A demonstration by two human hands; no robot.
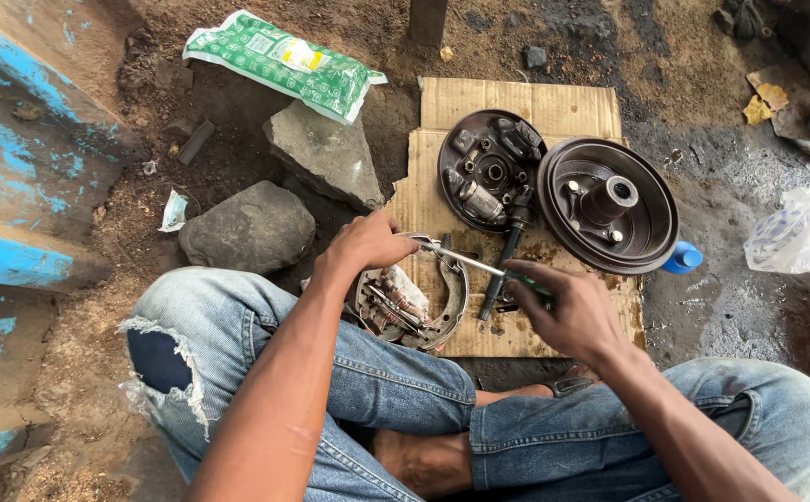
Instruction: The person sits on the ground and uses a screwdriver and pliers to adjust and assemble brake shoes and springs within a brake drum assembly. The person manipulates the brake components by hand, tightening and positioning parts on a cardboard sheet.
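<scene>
The screwdriver (479, 265) lies slantwise between both hands: the right hand (572, 311) is clamped around its green handle, the shaft running up-left to the tip at the left hand (368, 244), whose grip pinches the brake shoe assembly (414, 302) on the cardboard (516, 107).

Two grey rocks (279, 191), a green printed bag (284, 63), a white plastic bag (800, 232) and blue-painted metal (14, 177) lie around on the dirt.

One camera on my head looks steeply down, close over my crossed legs, onto the cardboard (516, 112) on the dirt ground (237, 158) before me.
</scene>
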